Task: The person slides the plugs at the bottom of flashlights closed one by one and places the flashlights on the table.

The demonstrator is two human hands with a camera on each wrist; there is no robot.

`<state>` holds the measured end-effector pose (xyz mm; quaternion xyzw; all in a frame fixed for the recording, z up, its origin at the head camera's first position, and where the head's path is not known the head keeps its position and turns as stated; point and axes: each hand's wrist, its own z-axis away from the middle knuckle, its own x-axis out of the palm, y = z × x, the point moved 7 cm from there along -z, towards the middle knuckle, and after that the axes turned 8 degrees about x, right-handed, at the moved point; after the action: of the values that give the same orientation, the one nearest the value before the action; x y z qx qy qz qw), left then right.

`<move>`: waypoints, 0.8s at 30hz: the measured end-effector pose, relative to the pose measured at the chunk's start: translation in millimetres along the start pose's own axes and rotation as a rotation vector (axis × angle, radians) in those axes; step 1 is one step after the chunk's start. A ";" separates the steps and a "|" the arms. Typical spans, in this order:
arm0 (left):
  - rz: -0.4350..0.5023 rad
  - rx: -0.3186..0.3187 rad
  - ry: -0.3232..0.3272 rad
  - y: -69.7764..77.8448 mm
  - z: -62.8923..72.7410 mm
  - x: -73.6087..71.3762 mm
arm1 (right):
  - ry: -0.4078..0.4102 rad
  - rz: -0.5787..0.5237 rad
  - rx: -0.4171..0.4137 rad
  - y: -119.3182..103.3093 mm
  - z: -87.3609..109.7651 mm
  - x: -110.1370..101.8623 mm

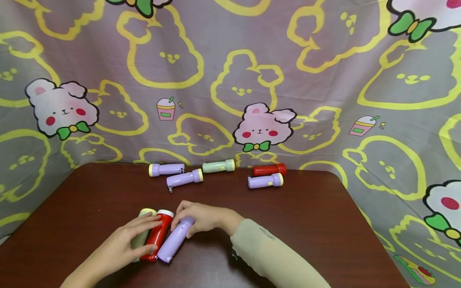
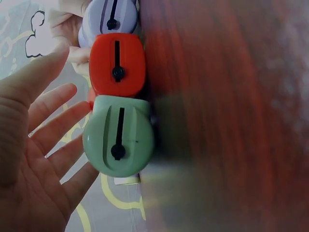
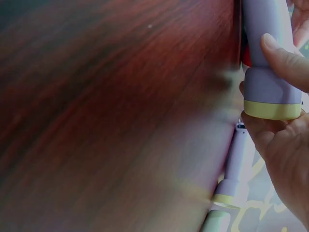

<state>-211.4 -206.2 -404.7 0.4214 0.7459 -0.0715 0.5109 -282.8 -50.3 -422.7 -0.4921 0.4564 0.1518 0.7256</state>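
Three flashlights lie side by side near the front of the table. The purple flashlight [image 1: 175, 242] is on the right, and my right hand [image 1: 206, 217] grips it round its head end. In the right wrist view, the thumb lies along the purple body above the yellow rim. Beside it is the red flashlight [image 1: 158, 234] with a white rim, and left of that the green flashlight [image 1: 139, 241], partly hidden. My left hand [image 1: 126, 238] reaches over the red and green ones with extended fingers. The left wrist view shows the green end cap [image 2: 137, 140] beside the spread fingers.
Along the back edge lie more flashlights: two purple ones [image 1: 169, 169] [image 1: 184, 179] at left, a pale green flashlight [image 1: 217, 166] in the middle, a red flashlight [image 1: 268, 170] and another purple flashlight [image 1: 263, 181] at right. A patterned curtain [image 1: 201, 96] hangs behind the brown table [image 1: 302, 224].
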 end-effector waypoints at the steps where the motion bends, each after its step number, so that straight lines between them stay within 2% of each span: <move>1: 0.000 0.005 0.004 0.2 0.6 0.1 | 0.001 0.009 0.002 -0.6 -1.1 0.5; 8: -0.034 0.068 0.015 3.2 1.9 0.6 | 0.028 0.053 0.090 3.5 -0.7 0.7; 17: -0.050 0.059 -0.007 2.8 2.5 1.9 | 0.047 0.089 0.032 -2.0 -4.4 3.0; 24: -0.095 0.033 -0.028 4.1 4.2 2.1 | 0.097 0.026 0.052 0.0 -6.3 2.3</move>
<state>-205.8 -204.7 -407.0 0.3928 0.7564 -0.1137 0.5105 -284.8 -56.2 -425.1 -0.4738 0.5011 0.1256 0.7132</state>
